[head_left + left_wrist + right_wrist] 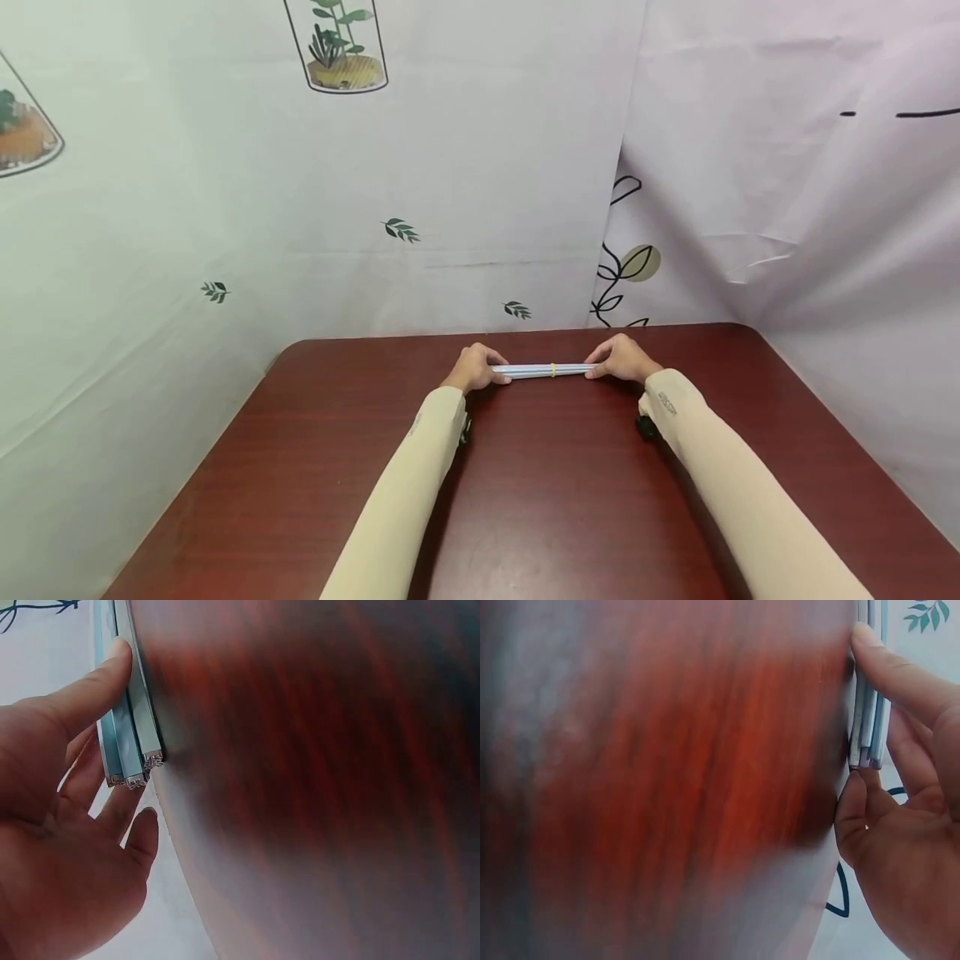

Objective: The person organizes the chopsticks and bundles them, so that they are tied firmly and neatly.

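A slim bundle of pale blue-white strips [528, 371] lies crosswise between the hands, low over the far part of the table. A yellow band [553, 369] circles it right of the middle. My left hand [474, 367] pinches its left end, the thumb on the near side and fingers behind. At the other end my right hand [624, 358] pinches it in the same way. Close up in the left wrist view, the strips [129, 746] show rough, crinkled ends past the thumb. Several strip ends [870, 712] sit unevenly in the right wrist view, with the right little finger near them.
The dark red wooden table [547, 492] has rounded far corners. White printed cloth [480, 167] hangs close behind its far edge and along both sides. Both forearms in cream sleeves [408, 492] reach across the tabletop, with a dark device [647, 428] under the right cuff.
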`<state>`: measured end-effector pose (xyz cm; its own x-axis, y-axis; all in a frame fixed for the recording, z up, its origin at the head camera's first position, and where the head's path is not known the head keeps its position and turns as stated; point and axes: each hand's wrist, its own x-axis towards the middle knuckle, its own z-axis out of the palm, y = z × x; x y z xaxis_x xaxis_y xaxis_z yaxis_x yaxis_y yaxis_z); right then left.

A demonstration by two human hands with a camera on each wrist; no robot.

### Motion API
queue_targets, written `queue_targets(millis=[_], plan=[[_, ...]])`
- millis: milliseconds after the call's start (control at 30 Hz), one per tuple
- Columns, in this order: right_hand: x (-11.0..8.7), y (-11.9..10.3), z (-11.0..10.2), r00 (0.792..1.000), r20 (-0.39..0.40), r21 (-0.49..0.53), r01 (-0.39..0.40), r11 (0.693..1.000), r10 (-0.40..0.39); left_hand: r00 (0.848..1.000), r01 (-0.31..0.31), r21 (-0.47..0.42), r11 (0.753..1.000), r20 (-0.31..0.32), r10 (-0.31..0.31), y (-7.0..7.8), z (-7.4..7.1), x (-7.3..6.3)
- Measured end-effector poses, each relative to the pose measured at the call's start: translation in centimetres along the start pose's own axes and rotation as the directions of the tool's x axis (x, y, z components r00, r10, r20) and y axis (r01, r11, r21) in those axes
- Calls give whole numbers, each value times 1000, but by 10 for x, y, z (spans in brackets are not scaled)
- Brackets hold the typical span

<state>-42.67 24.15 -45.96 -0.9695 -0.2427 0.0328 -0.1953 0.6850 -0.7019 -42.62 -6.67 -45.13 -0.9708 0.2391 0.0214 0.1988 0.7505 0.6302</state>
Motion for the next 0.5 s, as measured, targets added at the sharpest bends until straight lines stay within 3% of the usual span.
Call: queue_targets(millis=[300,400,500], plan=[[2,-1,1,999,24,5,-31,1000,31,999,9,35,999,41,-11,-2,-3,-2],[1,-3,-2,999,-36,5,-19,1000,19,1000,-2,30,1000,5,2,-2,-7,-4],[-2,-6,-7,986,-168,38,-7,999,14,996,-24,-10,1000,-91,23,-1,-15,-9]])
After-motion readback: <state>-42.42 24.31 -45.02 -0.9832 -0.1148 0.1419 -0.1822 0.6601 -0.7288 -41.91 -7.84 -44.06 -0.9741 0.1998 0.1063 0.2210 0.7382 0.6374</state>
